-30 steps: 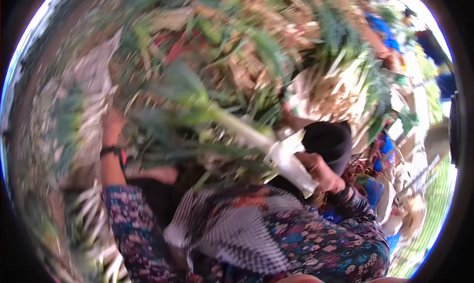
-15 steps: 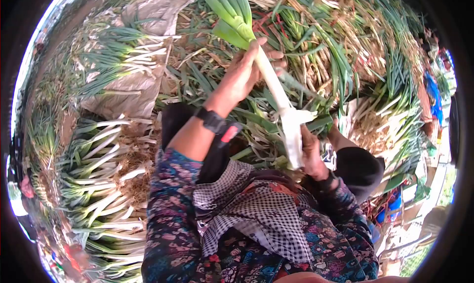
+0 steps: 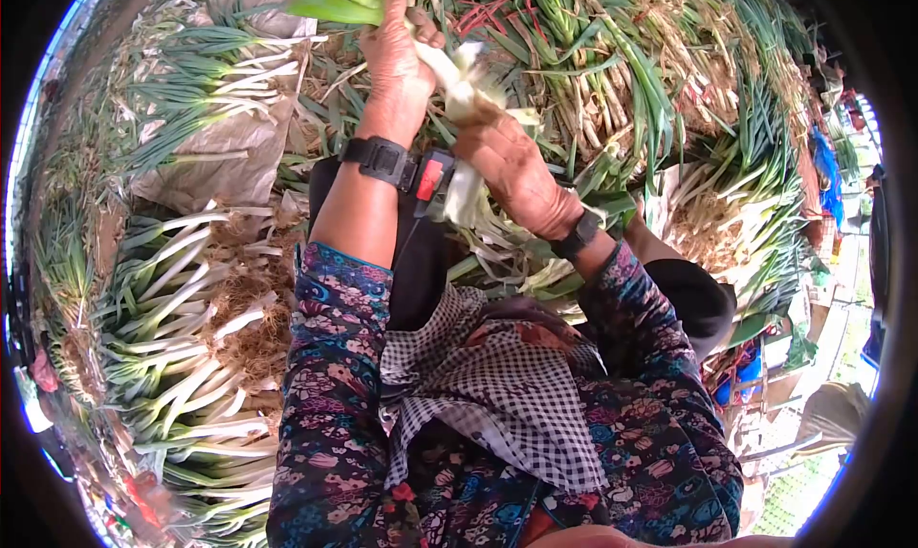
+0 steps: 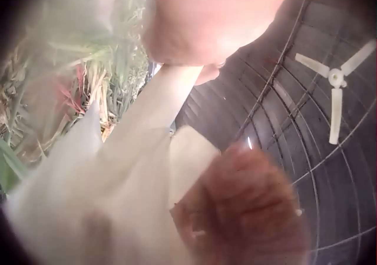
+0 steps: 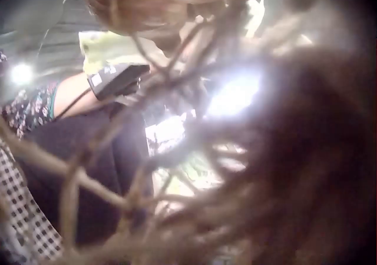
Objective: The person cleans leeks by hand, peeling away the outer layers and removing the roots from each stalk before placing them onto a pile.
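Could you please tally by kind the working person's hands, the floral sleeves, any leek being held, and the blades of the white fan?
Left hand and right hand: 2
Floral sleeves: 2
Held leek: 1
White fan blades: 3
Total: 8

The leek [image 3: 435, 62] runs off the head view's top edge, leaf tips cropped. Right hand [image 4: 250, 200] is super blurry in the left wrist cam, and honestly can't tell what that dark blur [image 5: 318, 153] is.
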Available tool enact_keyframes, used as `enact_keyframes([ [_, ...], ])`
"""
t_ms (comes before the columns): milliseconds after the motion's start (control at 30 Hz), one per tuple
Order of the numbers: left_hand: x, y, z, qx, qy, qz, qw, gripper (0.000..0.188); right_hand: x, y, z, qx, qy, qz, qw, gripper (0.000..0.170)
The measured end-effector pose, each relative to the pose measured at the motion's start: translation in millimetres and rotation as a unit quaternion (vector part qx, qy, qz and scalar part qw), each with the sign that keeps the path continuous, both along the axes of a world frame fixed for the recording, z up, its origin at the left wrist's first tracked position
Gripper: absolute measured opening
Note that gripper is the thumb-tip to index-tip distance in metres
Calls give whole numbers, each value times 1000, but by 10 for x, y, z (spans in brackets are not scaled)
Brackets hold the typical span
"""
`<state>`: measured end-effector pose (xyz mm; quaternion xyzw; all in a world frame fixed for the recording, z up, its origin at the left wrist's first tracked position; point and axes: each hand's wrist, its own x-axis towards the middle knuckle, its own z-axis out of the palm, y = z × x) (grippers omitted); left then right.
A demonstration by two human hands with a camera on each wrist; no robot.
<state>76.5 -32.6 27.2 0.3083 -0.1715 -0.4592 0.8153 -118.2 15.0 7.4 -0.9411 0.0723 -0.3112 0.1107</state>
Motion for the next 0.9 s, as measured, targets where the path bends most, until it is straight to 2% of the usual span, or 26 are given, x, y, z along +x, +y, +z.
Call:
enact_keyframes([
  [100, 129, 105, -7, -19, -8, -2, 1000, 35, -345, 234, -196, 57, -6, -1, 998, 32],
  [167, 84, 155, 28, -22, -14, -2, 1000, 34, -662, 406, -348, 61, 54, -19, 997, 27],
  [200, 48, 152, 15, -17, -23, -1, 1000, 32, -837, 450, -443, 102, 77, -12, 992, 27],
  [267, -38, 132, 3, -12, -35, -5, 999, 31, -1131, 578, -727, 117, 121, -65, 984, 27],
  [367, -79, 91, 67, 44, -40, 54, 997, 29, -1454, 795, -1100, 91, 154, -84, 980, 27],
  [400, 39, 52, 66, 18, -45, 73, 996, 30, -1514, 909, -1149, 70, 145, -97, 982, 26],
  [467, 155, 18, 24, 6, -20, 53, 998, 28, -1588, 992, -1190, 71, 204, -140, 966, 26],
  [533, -41, 52, -108, 36, -30, 55, 997, 27, -1574, 938, -1186, 132, 325, -159, 923, 26],
  [567, -132, 12, -57, 47, -45, 69, 996, 27, -1614, 906, -1384, 88, 299, -158, 937, 17],
  [600, -258, 62, -45, 42, -57, 63, 996, 29, -1703, 932, -1584, 85, 295, -158, 939, 17],
  [633, -219, 37, 10, 36, -90, 85, 992, 31, -1820, 961, -1787, 165, 430, -185, 868, 18],
  [667, -140, 9, 75, 30, -125, 105, 986, 34, -1945, 967, -1964, 243, 550, -207, 772, 21],
  [733, 207, 62, 270, -40, -132, 71, 988, 30, -2385, 890, -2264, 414, 546, -227, 692, 30],
  [767, 307, 81, 247, -60, -143, 50, 987, 30, -2390, 784, -2254, 399, 557, -195, 702, 33],
  [867, 257, 105, 195, -43, -102, 58, 992, 33, -1921, 411, -1408, 386, 487, -92, 778, 30],
  [900, 329, 59, 157, -45, -125, 65, 989, 39, -1802, 339, -1241, 368, 433, -109, 816, 28],
])
